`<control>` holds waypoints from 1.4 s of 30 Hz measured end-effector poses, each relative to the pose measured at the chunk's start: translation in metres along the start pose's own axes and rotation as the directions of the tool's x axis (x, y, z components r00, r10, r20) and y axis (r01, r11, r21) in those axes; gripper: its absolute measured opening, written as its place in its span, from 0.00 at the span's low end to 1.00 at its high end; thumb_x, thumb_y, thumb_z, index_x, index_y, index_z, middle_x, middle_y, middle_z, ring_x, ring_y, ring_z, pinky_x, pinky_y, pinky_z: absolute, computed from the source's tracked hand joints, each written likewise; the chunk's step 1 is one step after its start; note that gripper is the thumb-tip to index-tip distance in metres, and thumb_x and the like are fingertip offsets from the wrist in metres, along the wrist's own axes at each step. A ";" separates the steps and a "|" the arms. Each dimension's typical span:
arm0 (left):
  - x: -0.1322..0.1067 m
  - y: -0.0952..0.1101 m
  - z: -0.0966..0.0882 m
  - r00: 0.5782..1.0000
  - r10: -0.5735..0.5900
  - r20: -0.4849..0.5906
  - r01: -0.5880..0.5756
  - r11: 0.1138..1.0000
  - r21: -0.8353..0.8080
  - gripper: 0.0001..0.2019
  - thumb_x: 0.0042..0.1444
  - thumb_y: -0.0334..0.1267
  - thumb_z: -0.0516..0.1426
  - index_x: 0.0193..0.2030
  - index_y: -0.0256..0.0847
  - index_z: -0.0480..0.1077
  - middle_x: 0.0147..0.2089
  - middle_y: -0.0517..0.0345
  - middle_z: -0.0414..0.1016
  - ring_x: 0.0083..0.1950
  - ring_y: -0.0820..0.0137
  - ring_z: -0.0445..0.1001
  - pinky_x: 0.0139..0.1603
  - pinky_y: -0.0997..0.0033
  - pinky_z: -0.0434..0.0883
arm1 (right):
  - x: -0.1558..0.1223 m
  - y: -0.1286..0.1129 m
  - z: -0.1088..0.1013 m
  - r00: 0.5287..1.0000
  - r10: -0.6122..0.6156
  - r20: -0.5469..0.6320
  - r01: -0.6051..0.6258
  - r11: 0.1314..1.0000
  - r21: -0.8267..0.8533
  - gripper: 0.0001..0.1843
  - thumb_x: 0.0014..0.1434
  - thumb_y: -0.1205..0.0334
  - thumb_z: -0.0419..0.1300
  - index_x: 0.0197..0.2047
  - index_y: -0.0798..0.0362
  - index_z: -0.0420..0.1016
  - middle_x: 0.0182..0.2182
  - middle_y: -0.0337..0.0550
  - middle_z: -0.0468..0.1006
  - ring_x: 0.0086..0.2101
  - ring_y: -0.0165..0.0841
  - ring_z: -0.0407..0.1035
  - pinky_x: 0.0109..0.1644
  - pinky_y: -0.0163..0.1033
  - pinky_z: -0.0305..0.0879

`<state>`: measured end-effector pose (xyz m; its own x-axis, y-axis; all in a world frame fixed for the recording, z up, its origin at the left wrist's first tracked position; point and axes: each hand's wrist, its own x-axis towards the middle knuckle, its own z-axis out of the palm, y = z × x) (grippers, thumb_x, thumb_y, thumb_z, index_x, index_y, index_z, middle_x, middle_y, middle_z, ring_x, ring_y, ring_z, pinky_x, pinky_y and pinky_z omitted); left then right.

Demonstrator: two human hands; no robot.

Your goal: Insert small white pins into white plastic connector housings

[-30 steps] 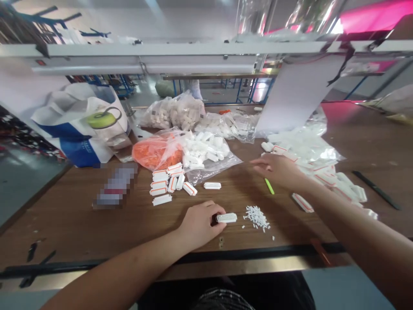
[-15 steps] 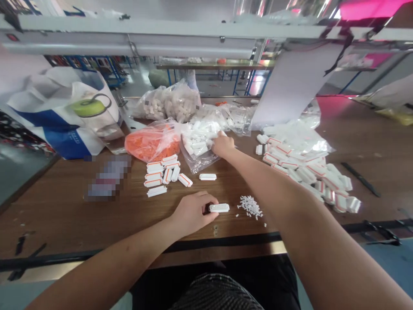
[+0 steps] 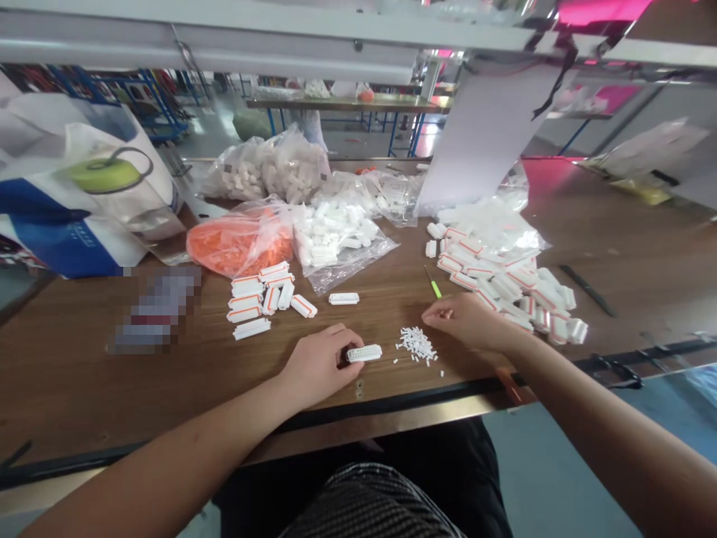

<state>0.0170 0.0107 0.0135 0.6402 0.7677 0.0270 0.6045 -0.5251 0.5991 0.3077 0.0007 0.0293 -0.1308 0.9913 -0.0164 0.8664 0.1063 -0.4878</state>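
1. White connector block: there is 1 in the person's left hand, low over the near part of the table; I can't tell whether it touches the wood. Thumb and fingers pinch its left end, leaving the rest of its holed face showing.
2. I'd judge it light, stiff plastic, a bit slick but hardly fragile; the end or long edges look best to hold, keeping fingers off the holes.
3. Just right of it lies 1 scatter of tiny white pegs, too many to count; they'd probably roll and want fingertips.
4. The right hand is beside the pegs, fingers curled; I cannot tell whether it grasps anything.
5. Beyond, I count 9 grouped blocks, some overlapping, 1 lone block and 1 green-handled tool.
6. The heap of blocks at right overlaps too much to count.
7. Farther back: 1 bag of orange pieces, 1 bag of white pieces.
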 end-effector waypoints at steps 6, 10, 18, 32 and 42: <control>0.000 -0.001 -0.001 1.000 0.015 0.004 -0.015 1.000 0.005 0.06 0.54 0.34 0.59 0.40 0.43 0.73 0.31 0.64 0.67 0.29 0.72 0.67 0.34 0.71 0.64 | -0.017 -0.001 0.020 1.000 0.026 0.007 -0.027 0.984 0.174 0.12 0.57 0.57 0.59 0.34 0.50 0.83 0.30 0.41 0.82 0.29 0.33 0.72 0.34 0.39 0.66; -0.001 -0.002 -0.001 1.000 0.021 -0.001 -0.021 1.000 0.000 0.06 0.55 0.34 0.59 0.40 0.42 0.72 0.31 0.64 0.67 0.29 0.73 0.67 0.33 0.71 0.63 | -0.019 0.009 0.019 0.999 0.051 -0.012 -0.048 0.985 0.168 0.11 0.55 0.57 0.59 0.29 0.51 0.81 0.26 0.40 0.80 0.27 0.33 0.70 0.32 0.39 0.65; -0.001 -0.002 0.001 1.000 0.029 -0.011 -0.029 0.999 -0.018 0.06 0.55 0.34 0.60 0.40 0.42 0.73 0.31 0.64 0.67 0.29 0.74 0.66 0.33 0.72 0.63 | -0.020 0.014 0.017 0.995 0.094 -0.011 -0.091 0.978 0.188 0.11 0.56 0.57 0.59 0.34 0.50 0.83 0.32 0.43 0.83 0.29 0.34 0.72 0.35 0.41 0.66; 0.000 -0.007 0.003 0.998 0.056 -0.015 -0.056 0.998 -0.022 0.06 0.55 0.34 0.60 0.41 0.42 0.72 0.32 0.64 0.68 0.28 0.74 0.66 0.33 0.72 0.62 | -0.016 0.006 0.020 0.995 0.095 0.011 -0.095 0.975 0.200 0.12 0.56 0.56 0.58 0.32 0.50 0.82 0.31 0.40 0.83 0.28 0.33 0.71 0.33 0.38 0.64; -0.002 -0.005 0.002 0.998 0.060 -0.018 -0.061 0.998 -0.025 0.06 0.55 0.34 0.59 0.40 0.42 0.72 0.32 0.63 0.68 0.28 0.74 0.66 0.33 0.72 0.63 | -0.020 0.000 0.026 0.988 0.130 -0.084 -0.125 0.990 0.066 0.12 0.56 0.56 0.59 0.31 0.50 0.83 0.30 0.42 0.82 0.28 0.35 0.72 0.34 0.40 0.65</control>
<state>0.0137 0.0112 0.0083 0.6671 0.7409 0.0772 0.5524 -0.5616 0.6160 0.2981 -0.0212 0.0070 0.0242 0.9997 -0.0060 0.8420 -0.0236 -0.5389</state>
